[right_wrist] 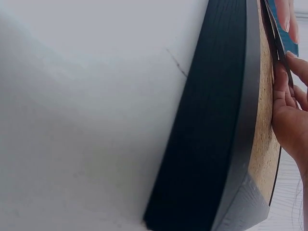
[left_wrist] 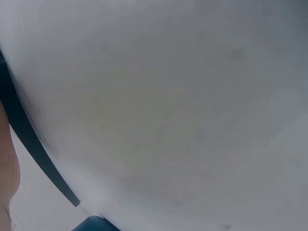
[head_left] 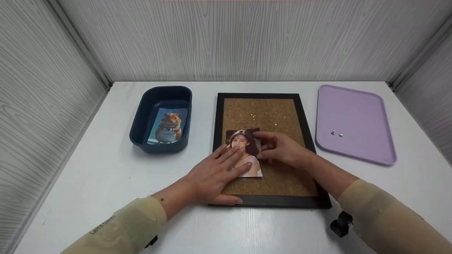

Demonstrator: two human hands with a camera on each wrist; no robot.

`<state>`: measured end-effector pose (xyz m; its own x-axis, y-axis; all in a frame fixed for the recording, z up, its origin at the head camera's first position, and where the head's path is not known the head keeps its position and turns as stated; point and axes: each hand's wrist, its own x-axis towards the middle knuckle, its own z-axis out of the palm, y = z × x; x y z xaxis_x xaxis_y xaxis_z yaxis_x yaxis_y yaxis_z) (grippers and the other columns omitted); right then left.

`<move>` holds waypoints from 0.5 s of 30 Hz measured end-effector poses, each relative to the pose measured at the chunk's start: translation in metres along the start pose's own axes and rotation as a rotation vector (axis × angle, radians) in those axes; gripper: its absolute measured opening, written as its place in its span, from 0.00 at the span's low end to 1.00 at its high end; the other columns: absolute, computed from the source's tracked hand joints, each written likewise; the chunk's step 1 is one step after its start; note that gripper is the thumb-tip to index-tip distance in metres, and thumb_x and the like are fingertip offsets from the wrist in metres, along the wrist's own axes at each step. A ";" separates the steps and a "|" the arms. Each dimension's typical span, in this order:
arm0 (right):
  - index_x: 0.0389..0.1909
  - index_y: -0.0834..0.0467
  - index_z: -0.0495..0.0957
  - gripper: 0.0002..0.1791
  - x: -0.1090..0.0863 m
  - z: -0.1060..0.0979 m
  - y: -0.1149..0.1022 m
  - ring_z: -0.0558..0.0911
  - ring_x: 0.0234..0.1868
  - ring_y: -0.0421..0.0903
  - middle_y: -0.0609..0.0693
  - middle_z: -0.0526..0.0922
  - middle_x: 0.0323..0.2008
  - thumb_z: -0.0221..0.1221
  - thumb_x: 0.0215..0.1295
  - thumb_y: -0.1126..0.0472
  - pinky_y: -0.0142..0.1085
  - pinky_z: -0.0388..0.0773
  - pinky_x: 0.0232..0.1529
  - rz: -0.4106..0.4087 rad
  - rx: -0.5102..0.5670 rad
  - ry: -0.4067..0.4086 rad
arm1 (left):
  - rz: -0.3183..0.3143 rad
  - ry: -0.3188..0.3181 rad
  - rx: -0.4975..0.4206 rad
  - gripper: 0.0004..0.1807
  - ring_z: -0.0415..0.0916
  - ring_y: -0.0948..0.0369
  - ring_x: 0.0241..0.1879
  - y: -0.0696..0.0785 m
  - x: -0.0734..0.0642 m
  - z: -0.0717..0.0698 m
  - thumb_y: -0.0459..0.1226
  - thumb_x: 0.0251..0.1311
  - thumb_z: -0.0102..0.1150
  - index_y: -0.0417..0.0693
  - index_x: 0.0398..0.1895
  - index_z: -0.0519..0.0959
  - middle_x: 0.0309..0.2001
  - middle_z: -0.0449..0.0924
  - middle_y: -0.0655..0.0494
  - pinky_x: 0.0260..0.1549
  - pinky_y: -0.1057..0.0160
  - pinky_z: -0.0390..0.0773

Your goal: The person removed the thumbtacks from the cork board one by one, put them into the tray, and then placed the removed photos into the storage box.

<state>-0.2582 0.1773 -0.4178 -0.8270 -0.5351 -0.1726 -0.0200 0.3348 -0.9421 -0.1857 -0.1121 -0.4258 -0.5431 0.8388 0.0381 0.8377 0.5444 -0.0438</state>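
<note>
A portrait photo lies over the cork board, left of its middle. My left hand rests on the photo's lower left with its fingers spread, the thumb over the black frame. At the photo's right edge, my right hand pinches it between thumb and fingers. The right wrist view shows the photo's edge tilted a little up from the cork, with fingertips on its underside. Several small shiny pins are on the upper cork.
On the left stands a dark blue box with a hamster picture inside. A purple tray lies to the right, bearing two small silver pins. Pale wood-grain panels rise behind the white table and at both sides.
</note>
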 end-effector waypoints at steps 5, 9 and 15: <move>0.79 0.62 0.66 0.40 -0.001 -0.002 0.000 0.86 0.48 0.48 0.64 0.79 0.60 0.70 0.67 0.69 0.34 0.85 0.36 0.019 0.016 0.029 | -0.002 0.017 0.027 0.56 0.37 0.48 0.85 0.000 0.001 0.001 0.80 0.67 0.28 0.58 0.88 0.47 0.86 0.42 0.44 0.81 0.42 0.41; 0.79 0.59 0.67 0.40 -0.002 -0.004 -0.001 0.86 0.47 0.50 0.62 0.79 0.62 0.70 0.68 0.68 0.35 0.85 0.37 0.030 -0.005 0.040 | -0.012 0.014 0.032 0.56 0.36 0.49 0.85 0.000 0.002 -0.001 0.80 0.66 0.28 0.58 0.88 0.47 0.86 0.42 0.45 0.81 0.43 0.40; 0.80 0.57 0.66 0.40 -0.004 -0.009 -0.004 0.85 0.48 0.52 0.61 0.79 0.64 0.70 0.70 0.66 0.37 0.86 0.39 0.014 -0.026 0.040 | -0.032 0.023 0.019 0.56 0.38 0.49 0.85 -0.003 0.001 -0.003 0.80 0.66 0.27 0.58 0.88 0.48 0.86 0.44 0.45 0.81 0.44 0.40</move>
<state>-0.2601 0.1850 -0.4108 -0.8488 -0.4993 -0.1738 -0.0222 0.3620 -0.9319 -0.1881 -0.1131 -0.4223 -0.5682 0.8204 0.0631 0.8184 0.5715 -0.0609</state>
